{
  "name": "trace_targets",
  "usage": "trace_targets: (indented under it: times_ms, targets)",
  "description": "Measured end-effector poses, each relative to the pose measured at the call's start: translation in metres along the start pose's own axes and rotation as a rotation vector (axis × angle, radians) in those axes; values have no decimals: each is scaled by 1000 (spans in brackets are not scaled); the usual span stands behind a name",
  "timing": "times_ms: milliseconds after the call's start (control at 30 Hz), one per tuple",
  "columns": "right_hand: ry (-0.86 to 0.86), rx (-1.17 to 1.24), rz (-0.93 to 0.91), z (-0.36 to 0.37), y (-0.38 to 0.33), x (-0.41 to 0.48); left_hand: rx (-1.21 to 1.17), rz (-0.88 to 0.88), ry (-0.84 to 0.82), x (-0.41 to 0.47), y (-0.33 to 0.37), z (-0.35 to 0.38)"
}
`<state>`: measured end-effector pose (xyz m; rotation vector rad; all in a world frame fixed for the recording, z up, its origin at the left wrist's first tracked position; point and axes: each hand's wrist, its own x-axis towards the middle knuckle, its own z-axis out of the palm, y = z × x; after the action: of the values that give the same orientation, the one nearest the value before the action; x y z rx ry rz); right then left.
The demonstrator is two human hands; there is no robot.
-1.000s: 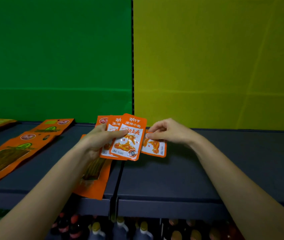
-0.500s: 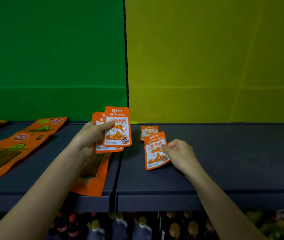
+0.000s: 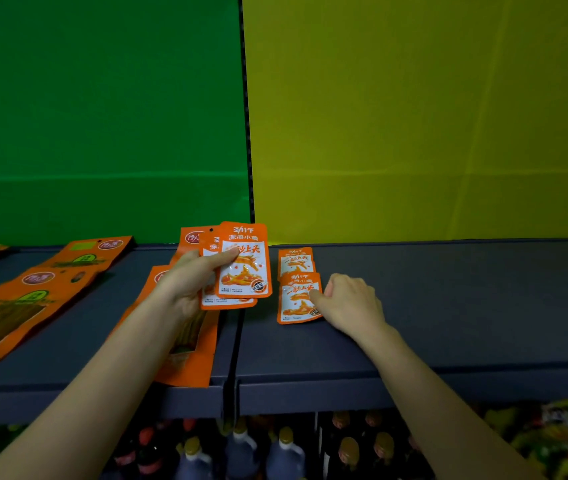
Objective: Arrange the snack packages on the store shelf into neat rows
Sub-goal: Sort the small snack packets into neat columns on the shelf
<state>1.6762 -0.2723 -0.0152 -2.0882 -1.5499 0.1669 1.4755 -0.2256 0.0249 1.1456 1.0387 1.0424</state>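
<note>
My left hand [image 3: 189,282] holds a fanned stack of small orange snack packets [image 3: 244,268] above the dark shelf [image 3: 449,306], thumb across the front one. Two more small orange packets lie flat on the shelf just right of the seam: a rear packet [image 3: 295,261] near the back wall, and a front packet [image 3: 297,299] overlapping its lower edge. My right hand [image 3: 352,301] rests on the shelf with its fingertips on the front packet's right edge.
Long orange snack bags [image 3: 23,306] lie slanted on the left shelf section, and another long bag [image 3: 189,355] lies under my left forearm, overhanging the front edge. Green and yellow panels back the shelf. Bottles [image 3: 241,448] stand on the shelf below.
My right hand drew a packet from the left hand's stack, laid it on the shelf and has pushed it upright against the rear packet. The left hand kept its stack.
</note>
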Motion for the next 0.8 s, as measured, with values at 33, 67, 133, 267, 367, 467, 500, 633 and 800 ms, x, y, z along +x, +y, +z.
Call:
trace_targets:
  times_ms: [33, 67, 133, 267, 367, 467, 500, 633, 800]
  targets:
    - [37, 14, 3, -2, 2, -1, 6, 3, 0, -1, 0, 1]
    - [95, 59, -6, -3, 5, -2, 12, 11, -1, -3, 0, 2]
    - [195, 217, -67, -6, 6, -6, 17, 28, -9, -6, -1, 7]
    - [52, 463, -189, -9, -15, -13, 25, 33, -39, -14, -7, 25]
    - [20, 488, -208, -8, -24, -17, 22, 39, -43, -18, -11, 36]
    - [-93, 672, -169, -12, -18, -22, 44, 39, -53, -22, -12, 38]
    - [-128, 737, -158, -15, -14, -25, 42, 33, -54, -23, -10, 38]
    - [-114, 733, -135, -23, 9, -42, -32, 46, -29, -21, 1, 25]
    - [-261, 449, -124, -24, 20, -68, -134, -1, 2, -21, 13, 9]
